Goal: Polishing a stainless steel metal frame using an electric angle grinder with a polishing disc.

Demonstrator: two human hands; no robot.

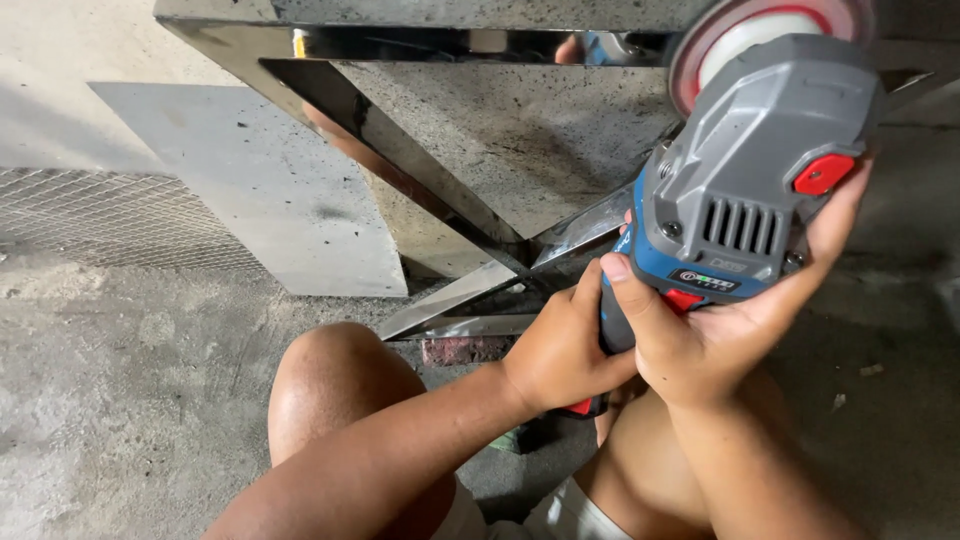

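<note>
Floor [120,400]: rough grey concrete, dusty, seen from above where I crouch. Far left, a strip of wire mesh [110,220] lies flat. Beside it, a pale grey sheet [260,190] lies flat on the concrete, one edge tucked under the frame.

Centre: polished metal frame [420,180] with mirror-bright bars meeting in a crossing point, stone-like panels between them. A small reddish brick [465,350] sits under the lower bar.

My left knee [335,390] is bare, bent below the frame. My left hand [560,350] has its grip closed round the lower handle of the grinder [750,200]. My right hand [730,320] is closed on the body just above, thumb across the blue collar, fingers up the far side.

Grinder: grey housing, blue band, red button on the side, small dark oval label, vent slots. Its round disc [770,30] is at the top right, against the frame's upper bar.
</note>
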